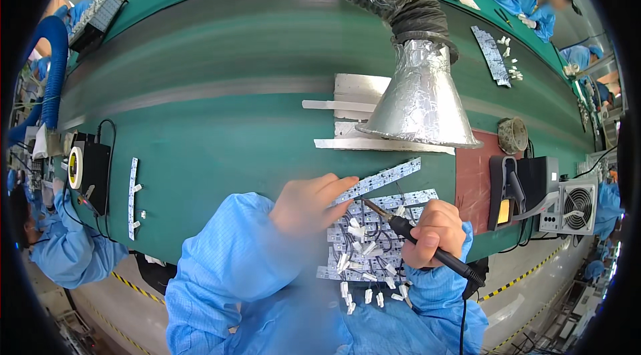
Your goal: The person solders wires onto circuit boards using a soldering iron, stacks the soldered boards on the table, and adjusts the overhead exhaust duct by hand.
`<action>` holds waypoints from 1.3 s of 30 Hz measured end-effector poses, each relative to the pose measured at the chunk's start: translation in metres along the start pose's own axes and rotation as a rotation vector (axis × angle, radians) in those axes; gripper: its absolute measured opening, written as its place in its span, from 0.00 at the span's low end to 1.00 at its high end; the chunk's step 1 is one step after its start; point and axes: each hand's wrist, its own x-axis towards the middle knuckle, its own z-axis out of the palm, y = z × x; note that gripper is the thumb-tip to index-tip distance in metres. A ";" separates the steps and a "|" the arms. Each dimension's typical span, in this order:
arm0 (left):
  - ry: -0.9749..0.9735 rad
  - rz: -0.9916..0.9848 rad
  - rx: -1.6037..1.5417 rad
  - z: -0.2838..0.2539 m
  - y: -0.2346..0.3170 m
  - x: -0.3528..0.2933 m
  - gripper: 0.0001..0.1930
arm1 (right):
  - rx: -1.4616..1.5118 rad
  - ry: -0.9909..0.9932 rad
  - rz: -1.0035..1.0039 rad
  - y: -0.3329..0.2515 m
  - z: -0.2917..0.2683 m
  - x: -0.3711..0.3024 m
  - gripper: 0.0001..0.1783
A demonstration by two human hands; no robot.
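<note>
My left hand [308, 203] pinches the left end of a narrow white circuit board strip [390, 176], which slants up to the right. My right hand [435, 235] is wrapped round the black handle of a soldering iron [408, 227]. The iron's tip points up and left, close to the strip's lower edge near my left fingers; whether it touches I cannot tell. Below lie several similar circuit boards [420, 198] side by side, with dark wires and white connectors [357, 229] on them. Some connectors hang over the near edge of the bench.
A silver fume extraction hood [424, 104] hangs above pale bars [347, 98]. To the right stand an iron holder [504, 188], a round tin [512, 136] and a fan unit [575, 208]. Left are another strip [133, 198] and a black box [92, 174]. Co-workers [73, 248] sit on both sides.
</note>
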 end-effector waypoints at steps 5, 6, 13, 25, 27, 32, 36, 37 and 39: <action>-0.002 -0.009 -0.001 -0.001 0.001 0.002 0.20 | 0.008 -0.001 -0.001 0.002 -0.001 0.000 0.15; -0.004 -0.008 -0.001 -0.002 0.002 0.002 0.20 | 0.007 0.000 0.000 0.002 -0.002 0.001 0.15; -0.001 -0.067 -0.050 -0.006 0.001 0.003 0.19 | -0.066 0.299 0.178 0.021 -0.029 -0.009 0.16; -0.048 -0.117 -0.012 -0.009 0.005 0.004 0.19 | -0.093 0.192 0.265 0.031 -0.032 -0.011 0.17; -0.054 -0.129 -0.020 -0.009 0.005 0.004 0.18 | -0.088 0.203 0.264 0.032 -0.033 -0.011 0.17; -0.174 -0.083 0.029 -0.028 0.009 0.024 0.18 | -0.050 0.427 0.249 0.032 -0.039 -0.004 0.19; -0.133 -0.056 0.098 -0.008 0.028 0.044 0.20 | -0.045 0.527 0.253 0.034 -0.044 -0.003 0.20; -0.196 -0.113 0.145 0.000 0.036 0.048 0.20 | -0.055 0.563 0.261 0.037 -0.044 -0.007 0.20; -0.281 -0.137 0.284 0.012 0.045 0.052 0.17 | -0.077 0.580 0.265 0.038 -0.047 -0.006 0.20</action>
